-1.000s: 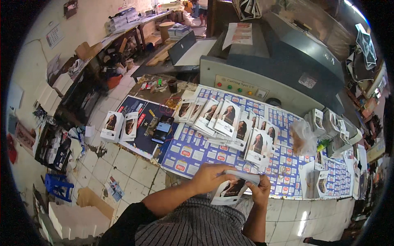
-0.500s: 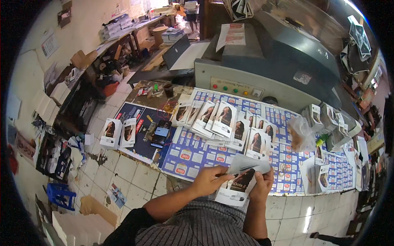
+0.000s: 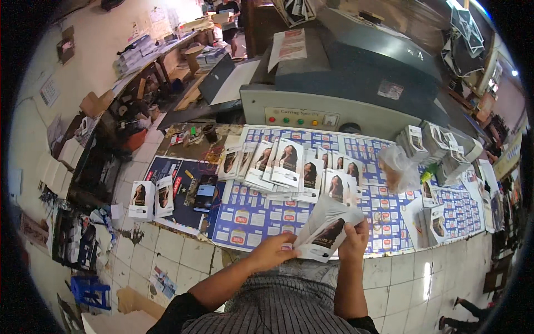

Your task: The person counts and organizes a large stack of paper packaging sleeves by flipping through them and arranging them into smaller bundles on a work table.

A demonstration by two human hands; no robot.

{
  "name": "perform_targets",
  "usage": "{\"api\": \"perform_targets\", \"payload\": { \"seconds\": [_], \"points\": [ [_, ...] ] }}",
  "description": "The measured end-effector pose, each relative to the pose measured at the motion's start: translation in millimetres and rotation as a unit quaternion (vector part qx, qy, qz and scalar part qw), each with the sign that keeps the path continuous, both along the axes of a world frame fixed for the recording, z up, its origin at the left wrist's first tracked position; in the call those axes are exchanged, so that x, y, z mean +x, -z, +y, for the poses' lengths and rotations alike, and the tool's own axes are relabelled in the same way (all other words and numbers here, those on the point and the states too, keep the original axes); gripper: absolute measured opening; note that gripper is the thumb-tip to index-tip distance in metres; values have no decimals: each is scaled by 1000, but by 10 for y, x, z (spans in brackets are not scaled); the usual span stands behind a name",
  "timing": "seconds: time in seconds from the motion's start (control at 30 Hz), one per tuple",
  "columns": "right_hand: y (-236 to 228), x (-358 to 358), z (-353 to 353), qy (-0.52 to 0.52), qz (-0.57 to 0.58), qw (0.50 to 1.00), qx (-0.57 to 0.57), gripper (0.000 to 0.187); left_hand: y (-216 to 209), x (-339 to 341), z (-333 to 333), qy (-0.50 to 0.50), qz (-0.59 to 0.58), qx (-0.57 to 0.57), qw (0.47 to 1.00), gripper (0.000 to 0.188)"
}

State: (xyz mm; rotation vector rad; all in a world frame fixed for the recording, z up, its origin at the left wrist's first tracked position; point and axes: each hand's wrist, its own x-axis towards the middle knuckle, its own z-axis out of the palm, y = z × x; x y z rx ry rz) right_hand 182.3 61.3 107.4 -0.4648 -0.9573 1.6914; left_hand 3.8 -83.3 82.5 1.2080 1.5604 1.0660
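In front of my body I hold a bundle of white printed leaflets (image 3: 327, 236), each with a dark picture of long hair. My right hand (image 3: 354, 238) grips its right side, the thumb lying across the front. At the lower left edge, my left hand (image 3: 278, 251) pinches the bundle between thumb and fingers. The bundle is tilted, and its upper edges are fanned apart. Just beyond it, overlapping piles of like leaflets (image 3: 287, 165) cover the middle of the table (image 3: 245, 220), which is spread with blue printed sheets.
Two small leaflet piles (image 3: 142, 200) lie at the left table end, near a dark phone (image 3: 205, 193). A clear plastic bag (image 3: 399, 170) and stacked bundles (image 3: 414, 143) stand on the right. A grey machine (image 3: 356, 106) with coloured buttons borders the far side. Someone (image 3: 228, 22) stands in the background.
My left hand has slid down from the bundle's upper left side to its lower left edge. The bundle has tilted and its upper edges have fanned open. The view has shifted slightly.
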Motion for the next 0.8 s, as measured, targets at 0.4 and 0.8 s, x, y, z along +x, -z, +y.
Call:
{"api": "perform_targets", "payload": {
  "seconds": [0.4, 0.8],
  "points": [
    [774, -467, 672, -128, -343, 930, 38, 46, 622, -426, 201, -188, -284, -31, 940, 46],
    [1483, 50, 2907, 163, -699, 696, -27, 89, 1295, -721, 350, -249, -315, -142, 905, 39]
  ]
}}
